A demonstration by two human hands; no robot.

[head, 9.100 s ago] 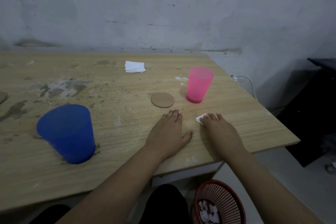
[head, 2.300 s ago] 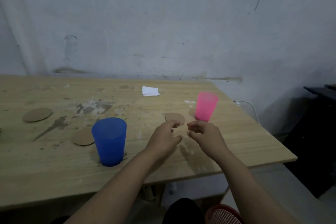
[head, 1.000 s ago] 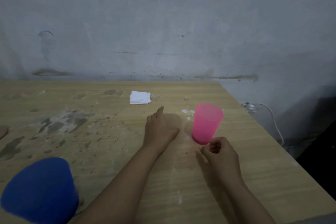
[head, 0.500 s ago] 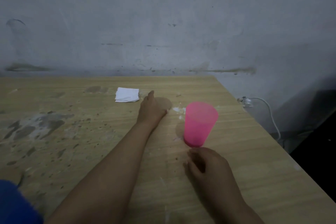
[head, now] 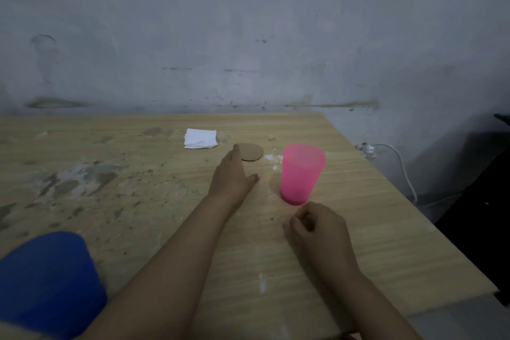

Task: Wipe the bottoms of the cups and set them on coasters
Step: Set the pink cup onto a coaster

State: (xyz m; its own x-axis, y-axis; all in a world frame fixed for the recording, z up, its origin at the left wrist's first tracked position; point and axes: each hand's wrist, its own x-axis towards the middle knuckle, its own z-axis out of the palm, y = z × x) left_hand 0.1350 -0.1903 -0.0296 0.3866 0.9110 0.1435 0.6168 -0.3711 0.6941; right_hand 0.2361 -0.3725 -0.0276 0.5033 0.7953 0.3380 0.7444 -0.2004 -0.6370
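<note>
Left hand (head: 233,176) laid flat, open, beside coaster (head: 250,151); right hand (head: 321,230) curled, contents unseen, near pink cup (head: 301,173). Tissue (head: 200,138) far; blue cup (head: 48,281) near-left on bench (head: 372,229).

The cup (head: 301,174) nearest the wall is translucent pink; the near cup (head: 48,283) is solid blue. A plain brown round coaster (head: 251,151) and a white folded tissue (head: 200,138) lie on the pale wood-grain bench (head: 138,201), blotched grey-brown.

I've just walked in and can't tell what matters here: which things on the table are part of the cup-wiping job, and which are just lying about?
Part of the job:
pink cup
blue cup
round coaster
folded white tissue

Just lying about:
white cable past the table's edge
stains on the tabletop
</note>
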